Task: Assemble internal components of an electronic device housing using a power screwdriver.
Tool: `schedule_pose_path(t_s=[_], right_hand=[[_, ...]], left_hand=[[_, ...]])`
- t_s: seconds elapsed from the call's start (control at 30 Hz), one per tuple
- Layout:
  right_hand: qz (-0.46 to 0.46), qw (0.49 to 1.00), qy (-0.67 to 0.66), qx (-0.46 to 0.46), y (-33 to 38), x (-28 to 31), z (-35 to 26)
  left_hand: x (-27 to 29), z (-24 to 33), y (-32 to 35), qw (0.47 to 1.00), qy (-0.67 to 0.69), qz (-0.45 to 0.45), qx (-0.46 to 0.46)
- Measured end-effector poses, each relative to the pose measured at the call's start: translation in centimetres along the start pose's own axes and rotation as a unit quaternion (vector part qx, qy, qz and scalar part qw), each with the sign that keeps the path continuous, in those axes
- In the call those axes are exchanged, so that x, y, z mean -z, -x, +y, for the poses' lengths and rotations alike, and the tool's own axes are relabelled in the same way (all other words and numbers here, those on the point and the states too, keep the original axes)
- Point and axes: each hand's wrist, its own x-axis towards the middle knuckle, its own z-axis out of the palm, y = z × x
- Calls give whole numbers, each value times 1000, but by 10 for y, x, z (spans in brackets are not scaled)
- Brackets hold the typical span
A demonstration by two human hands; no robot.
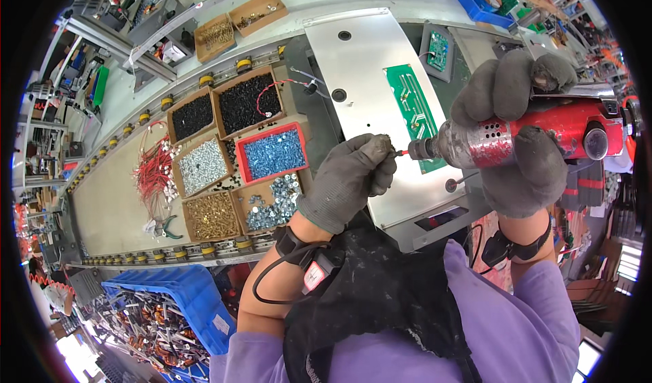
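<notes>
My right hand, in a grey glove, wraps round a red power screwdriver with a worn metal nose. The tool lies level and its bit points left. At the bit's tip, my left hand, gloved too, pinches a small dark piece, probably a screw; the fingers hide most of it. Both hands are above a silvery metal panel. On that panel lies a long green circuit board, partly covered by the tool's nose.
Left of the panel sit several cardboard trays of screws and a red tray of blue screws. Beyond them lie red wires and green-handled pliers. A blue crate full of parts stands lower left; another circuit board is at the back.
</notes>
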Motion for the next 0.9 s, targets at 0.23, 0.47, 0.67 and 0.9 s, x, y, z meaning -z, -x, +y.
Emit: schedule_pose_path(t_s=[0.23,0.47,0.67,0.9], right_hand=[[-14,998,48,-29,1,3,6],[-41,993,57,-93,-6,1,8],[-59,995,65,-50,-7,7,22],[-94,991,48,-84,-23,12,49]], left_hand=[[6,0,-9,1000,7,7,24],[11,-1,-12,998,19,41,40],[10,-5,-17,999,8,28,34],[31,-1,-6,974,-169,147,5]])
